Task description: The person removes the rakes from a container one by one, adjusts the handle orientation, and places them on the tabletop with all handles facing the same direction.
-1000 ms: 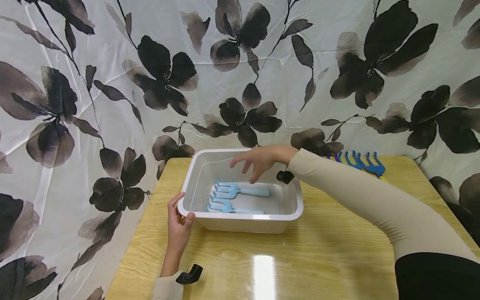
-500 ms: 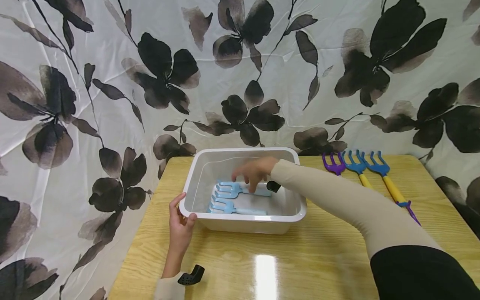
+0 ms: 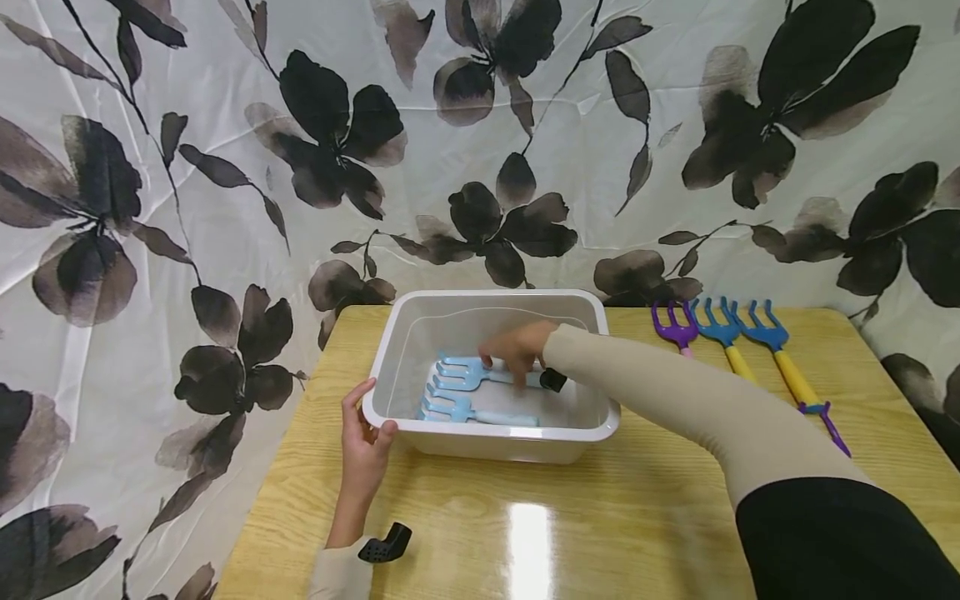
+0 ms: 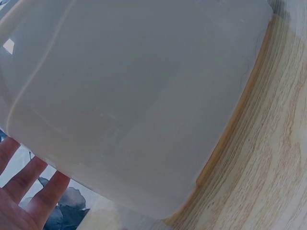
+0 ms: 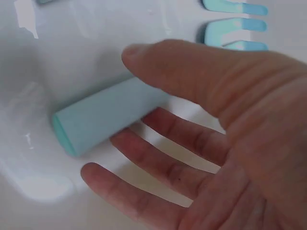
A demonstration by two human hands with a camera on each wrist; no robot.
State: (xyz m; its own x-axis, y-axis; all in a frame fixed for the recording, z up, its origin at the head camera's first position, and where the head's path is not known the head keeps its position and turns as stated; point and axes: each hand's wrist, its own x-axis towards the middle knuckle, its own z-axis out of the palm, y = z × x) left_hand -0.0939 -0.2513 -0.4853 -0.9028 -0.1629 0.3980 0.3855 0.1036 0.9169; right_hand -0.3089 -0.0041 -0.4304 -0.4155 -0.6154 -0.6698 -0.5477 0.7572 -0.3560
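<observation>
A white plastic tub (image 3: 495, 446) stands on the table with two light blue garden hand forks in it. My left hand (image 3: 362, 462) grips its near left corner, thumb on the rim and fingers against the outer wall. Inside the tub, my right hand (image 3: 521, 350) is over the rear hand fork (image 3: 461, 375). In the right wrist view its thumb lies across the handle (image 5: 105, 112), while two fingertips are right at the handle's other side and a third is spread apart from it. The front hand fork (image 3: 450, 408) lies nearer me on the tub floor.
On the wooden table (image 3: 637, 517), right of the tub, lie a purple hand fork (image 3: 677, 329), a blue one with a yellow handle (image 3: 722, 333) and another blue one (image 3: 768, 333). A purple-tipped end (image 3: 828, 427) shows beside the right sleeve. A floral cloth (image 3: 480, 150) hangs behind.
My right hand has come down from above the tub's back rim to the rear hand fork's handle. The left hand keeps its hold on the tub's corner.
</observation>
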